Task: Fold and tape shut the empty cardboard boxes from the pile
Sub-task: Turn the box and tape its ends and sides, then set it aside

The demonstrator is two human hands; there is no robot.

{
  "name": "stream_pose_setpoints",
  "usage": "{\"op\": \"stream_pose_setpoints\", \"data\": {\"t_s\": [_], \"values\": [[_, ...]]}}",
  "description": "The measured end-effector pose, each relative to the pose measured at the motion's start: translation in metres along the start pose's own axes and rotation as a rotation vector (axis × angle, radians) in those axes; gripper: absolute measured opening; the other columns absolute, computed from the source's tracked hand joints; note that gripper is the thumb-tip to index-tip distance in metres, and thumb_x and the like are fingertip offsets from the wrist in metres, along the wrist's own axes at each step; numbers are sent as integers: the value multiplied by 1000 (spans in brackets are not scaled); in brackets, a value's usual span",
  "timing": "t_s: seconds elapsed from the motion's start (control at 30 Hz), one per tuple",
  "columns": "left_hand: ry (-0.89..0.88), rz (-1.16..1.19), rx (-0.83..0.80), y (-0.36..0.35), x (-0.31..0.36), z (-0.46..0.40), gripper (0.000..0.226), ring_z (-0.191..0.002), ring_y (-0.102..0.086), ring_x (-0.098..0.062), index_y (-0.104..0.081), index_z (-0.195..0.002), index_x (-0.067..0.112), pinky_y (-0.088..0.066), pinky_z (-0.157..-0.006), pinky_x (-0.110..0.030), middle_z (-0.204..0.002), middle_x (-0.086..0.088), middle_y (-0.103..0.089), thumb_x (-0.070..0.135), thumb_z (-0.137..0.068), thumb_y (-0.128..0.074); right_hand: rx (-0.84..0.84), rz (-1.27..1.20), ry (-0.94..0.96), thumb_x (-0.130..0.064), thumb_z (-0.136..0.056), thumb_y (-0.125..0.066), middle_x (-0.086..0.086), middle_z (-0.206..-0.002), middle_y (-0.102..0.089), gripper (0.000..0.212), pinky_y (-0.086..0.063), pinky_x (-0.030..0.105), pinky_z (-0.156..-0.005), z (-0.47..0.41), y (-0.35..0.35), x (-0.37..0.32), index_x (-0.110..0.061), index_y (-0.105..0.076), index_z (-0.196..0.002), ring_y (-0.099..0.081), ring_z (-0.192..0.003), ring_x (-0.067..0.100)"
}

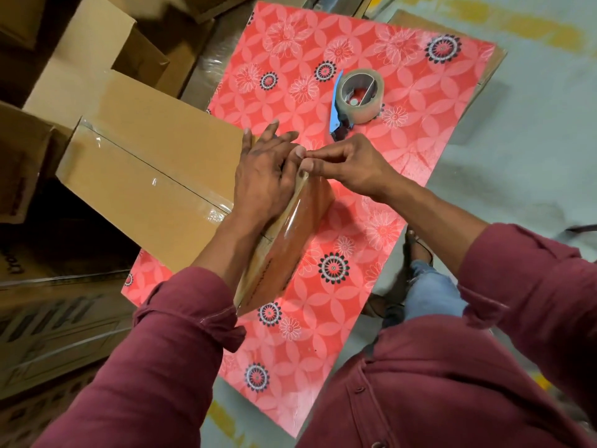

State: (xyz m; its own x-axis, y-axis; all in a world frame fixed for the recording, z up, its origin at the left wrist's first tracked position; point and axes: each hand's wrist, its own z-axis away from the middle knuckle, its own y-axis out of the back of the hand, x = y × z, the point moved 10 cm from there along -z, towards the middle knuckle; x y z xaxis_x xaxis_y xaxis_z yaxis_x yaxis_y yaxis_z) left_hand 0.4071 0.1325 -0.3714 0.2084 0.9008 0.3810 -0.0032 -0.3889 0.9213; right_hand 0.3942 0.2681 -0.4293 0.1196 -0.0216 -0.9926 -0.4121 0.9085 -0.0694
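Sealing the box (155, 176) seam: left hand (263, 176) presses flat, fingers straight, on its top under the palm; right hand (350, 168) pinches the tape end (303, 171) at the corner. Tape dispenser (357, 98) sits beyond the right hand. Next, likely: smooth tape down the side.

Red flower-patterned table (403, 130), brown box (145, 176), maroon sleeves (181, 334).
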Motion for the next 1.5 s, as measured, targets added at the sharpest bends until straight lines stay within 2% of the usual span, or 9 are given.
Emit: {"op": "stream_pose_setpoints", "data": {"t_s": [0.2,0.33,0.5,0.73,0.9,1.07,1.13,1.3,1.5], "values": [[13,-5,-7,-1,-2,-1,42,-149,-42,-24,-77,-119,15,-15,-126,-56,-136,-1,-69,40,-108,-45,-143,-9,0,-14,-88,-80,-14,-101,-77,28,-56,26,-96,-7,-2,11,-16,-75,-116,-71,-102,8],[17,-3,1,0,-1,-1,42,-149,-43,-24,-77,-118,16,-16,-126,-57,-135,-1,-70,41,-108,-45,-205,61,82,-18,-83,-84,6,-110,-77,36,-59,39,-97,-14,0,7,-6,-76,-116,-73,-108,30],[14,-10,7,0,1,-1,41,-148,-44,-25,-78,-118,16,-17,-125,-57,-134,-2,-71,40,-108,-45,-177,151,155,-8,-77,-89,2,-112,-76,42,-56,22,-92,-16,5,7,-2,-76,-116,-73,-101,4],[37,-5,0,-1,-3,-1,43,-149,-42,-21,-77,-121,18,-16,-126,-55,-135,3,-70,43,-109,-45,-235,270,50,-7,-79,-88,-2,-122,-73,53,-59,34,-96,2,12,63,-11,-72,-130,-69,-115,8],[34,-11,12,-1,-2,0,42,-148,-44,-22,-77,-120,16,-17,-126,-55,-133,2,-71,42,-109,-46,-104,281,138,-39,-96,-72,-28,-71,-71,28,-44,27,-54,0,17,52,-14,-82,-104,-55,-55,-1],[29,-3,25,-1,-3,0,40,-148,-44,-23,-78,-119,17,-17,-126,-54,-132,1,-71,41,-109,-47,104,345,161,-48,-93,-71,-21,-54,-61,21,-36,29,-53,-1,18,47,-30,-82,-91,-48,-48,0],[24,-3,29,0,-2,0,40,-148,-44,-22,-78,-118,18,-17,-126,-54,-132,1,-71,41,-109,-47,113,346,165,-51,-91,-72,-33,-62,-63,26,-44,28,-57,0,17,44,-28,-83,-95,-60,-57,-5],[25,26,9,2,2,2,41,-150,-42,-24,-76,-121,18,-18,-126,-56,-138,-3,-68,42,-109,-45,-204,741,167,-82,-74,-60,-9,-115,-76,81,-60,39,-79,10,0,55,-28,-66,-135,-74,-95,7],[110,176,192,23,-4,21,34,-141,-53,-21,-72,-124,11,-34,-122,-52,-142,-10,-65,33,-108,-53,-2,322,200,-66,-85,-70,-3,-149,-57,90,-53,22,-95,4,-2,9,-26,-36,-158,-59,-128,4]]}}
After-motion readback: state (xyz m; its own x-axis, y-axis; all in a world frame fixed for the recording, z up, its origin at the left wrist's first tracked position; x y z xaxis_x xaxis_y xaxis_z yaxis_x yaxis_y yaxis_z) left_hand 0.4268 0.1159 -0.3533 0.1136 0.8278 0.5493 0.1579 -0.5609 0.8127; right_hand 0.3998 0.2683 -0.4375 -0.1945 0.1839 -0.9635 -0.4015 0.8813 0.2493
